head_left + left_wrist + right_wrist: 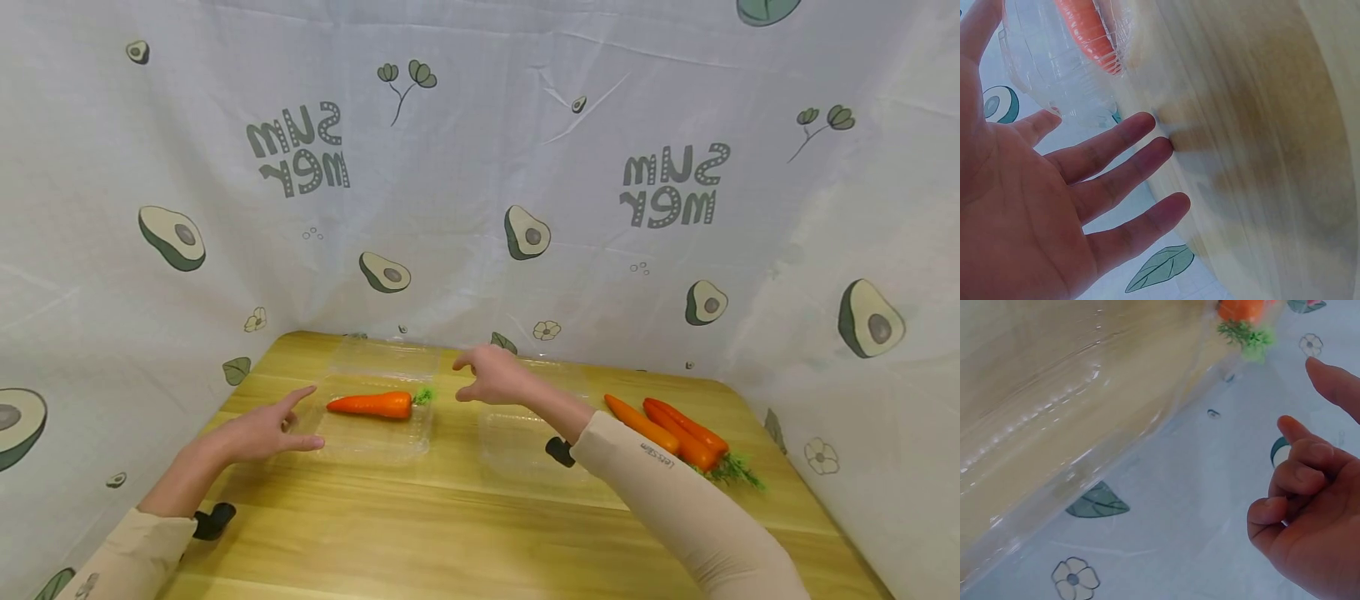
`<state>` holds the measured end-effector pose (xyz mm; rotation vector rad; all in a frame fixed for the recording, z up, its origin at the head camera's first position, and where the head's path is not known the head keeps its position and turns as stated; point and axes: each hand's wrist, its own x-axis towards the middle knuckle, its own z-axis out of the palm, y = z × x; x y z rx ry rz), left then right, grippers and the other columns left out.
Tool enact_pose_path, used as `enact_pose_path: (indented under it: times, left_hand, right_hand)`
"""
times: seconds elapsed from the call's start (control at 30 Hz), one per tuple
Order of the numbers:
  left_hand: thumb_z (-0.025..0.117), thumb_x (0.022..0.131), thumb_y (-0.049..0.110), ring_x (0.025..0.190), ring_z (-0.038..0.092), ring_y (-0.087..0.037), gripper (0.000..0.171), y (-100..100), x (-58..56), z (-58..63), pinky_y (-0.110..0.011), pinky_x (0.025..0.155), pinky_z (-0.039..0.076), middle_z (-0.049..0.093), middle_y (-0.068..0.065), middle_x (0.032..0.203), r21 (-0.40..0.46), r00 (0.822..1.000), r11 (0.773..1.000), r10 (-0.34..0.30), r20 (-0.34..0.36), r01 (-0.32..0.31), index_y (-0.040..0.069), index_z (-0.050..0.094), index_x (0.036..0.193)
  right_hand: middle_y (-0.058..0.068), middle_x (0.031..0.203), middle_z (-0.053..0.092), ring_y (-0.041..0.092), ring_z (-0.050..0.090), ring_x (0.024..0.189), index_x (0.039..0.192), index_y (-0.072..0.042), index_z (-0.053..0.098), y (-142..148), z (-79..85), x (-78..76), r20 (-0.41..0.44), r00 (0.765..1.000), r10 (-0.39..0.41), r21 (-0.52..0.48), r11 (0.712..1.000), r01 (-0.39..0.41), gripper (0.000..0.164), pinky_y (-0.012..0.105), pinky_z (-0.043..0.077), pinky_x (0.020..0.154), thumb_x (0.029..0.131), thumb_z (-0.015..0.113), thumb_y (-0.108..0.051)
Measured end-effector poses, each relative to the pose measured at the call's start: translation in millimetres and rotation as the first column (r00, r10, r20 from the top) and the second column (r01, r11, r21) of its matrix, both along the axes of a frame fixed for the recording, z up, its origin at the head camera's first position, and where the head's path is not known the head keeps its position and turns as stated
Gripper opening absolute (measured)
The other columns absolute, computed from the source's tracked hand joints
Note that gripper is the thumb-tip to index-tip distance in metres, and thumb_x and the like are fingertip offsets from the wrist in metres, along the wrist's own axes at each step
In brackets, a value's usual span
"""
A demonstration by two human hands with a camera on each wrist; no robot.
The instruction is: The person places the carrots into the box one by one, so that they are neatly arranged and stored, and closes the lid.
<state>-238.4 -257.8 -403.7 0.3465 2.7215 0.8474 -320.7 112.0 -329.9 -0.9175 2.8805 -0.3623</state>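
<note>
My left hand [262, 429] is beside the left edge of a clear plastic box [375, 442], fingers spread and nothing held. In this box lies an orange carrot [375, 405], its green top to the right; the left wrist view shows the carrot [1088, 31] through the clear wall. My right hand [495, 377] hovers around the back left of a second clear plastic box [517, 442], thumb and forefinger apart. The right wrist view shows that hand [1316, 519] holding nothing, its other fingers loosely bent. Its forearm partly hides the second box.
Several carrots [693, 442] with green tops lie together at the right of the wooden table [450, 542], partly behind my right sleeve. Both boxes have their clear lids folded back. A white curtain [465, 167] printed with avocados hangs behind the table and along both sides.
</note>
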Motion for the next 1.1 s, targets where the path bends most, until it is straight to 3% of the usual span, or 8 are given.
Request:
enact_pose_path:
  times: [0.13, 0.37, 0.47, 0.6, 1.1]
  left_hand:
    - [0.071, 0.09, 0.052, 0.114, 0.06, -0.042, 0.104, 0, -1.4, -0.4, -0.052, 0.085, 0.052, 0.054, -0.036, 0.133, -0.001, 1.0, 1.0, 0.001, 0.001, -0.001, 0.007, 0.011, 0.162]
    - [0.071, 0.09, 0.052, 0.116, 0.059, -0.043, 0.104, 1, -2.8, -0.4, -0.054, 0.087, 0.052, 0.054, -0.037, 0.133, -0.002, 1.0, 1.0, -0.003, -0.006, 0.003, 0.006, 0.011, 0.162]
    - [0.07, 0.091, 0.052, 0.116, 0.059, -0.044, 0.104, 0, -3.2, -0.1, -0.054, 0.087, 0.052, 0.054, -0.038, 0.133, -0.004, 1.0, 1.0, -0.007, -0.008, 0.007, 0.005, 0.011, 0.162]
    - [0.07, 0.091, 0.051, 0.115, 0.059, -0.044, 0.103, 0, -3.2, 0.3, -0.054, 0.087, 0.052, 0.054, -0.037, 0.132, -0.004, 1.0, 1.0, -0.009, -0.008, 0.009, 0.005, 0.011, 0.161]
    - [0.07, 0.092, 0.051, 0.118, 0.058, -0.047, 0.103, 0, -0.4, -0.5, -0.057, 0.089, 0.051, 0.054, -0.039, 0.132, 0.001, 1.0, 1.0, -0.013, 0.008, 0.013, 0.005, 0.01, 0.161]
  right_hand:
    - [0.002, 0.092, 0.066, 0.018, 0.054, 0.083, 0.127, -0.01, 0.07, 17, -1.8, 1.2, -0.001, 1.0, -0.026, -0.067, 0.997, 0.026, 0.045, 0.032, 0.044, 0.07, 0.086, 0.079, -0.025]
    - [-0.003, 0.062, 0.035, 0.014, 0.029, 0.059, 0.131, -0.009, 0.067, 44, -3.3, 3.1, 0.045, 0.997, -0.062, -0.155, 0.986, 0.068, 0.046, 0.029, 0.027, 0.058, 0.088, 0.077, -0.022]
    - [-0.003, 0.06, 0.029, 0.014, 0.025, 0.057, 0.131, -0.008, 0.067, 54, -2.4, 4.8, 0.049, 0.997, -0.064, -0.175, 0.982, 0.072, 0.047, 0.03, 0.024, 0.057, 0.088, 0.077, -0.022]
    - [-0.002, 0.066, 0.035, 0.014, 0.03, 0.06, 0.129, -0.007, 0.068, 67, -4.1, 7.1, 0.026, 0.998, -0.064, -0.18, 0.981, 0.067, 0.046, 0.029, 0.027, 0.059, 0.087, 0.078, -0.022]
    - [-0.004, 0.063, 0.031, 0.012, 0.028, 0.059, 0.13, -0.003, 0.067, 107, -14.2, 20.2, 0.02, 0.994, -0.112, -0.229, 0.967, 0.114, 0.047, 0.029, 0.029, 0.06, 0.088, 0.077, -0.021]
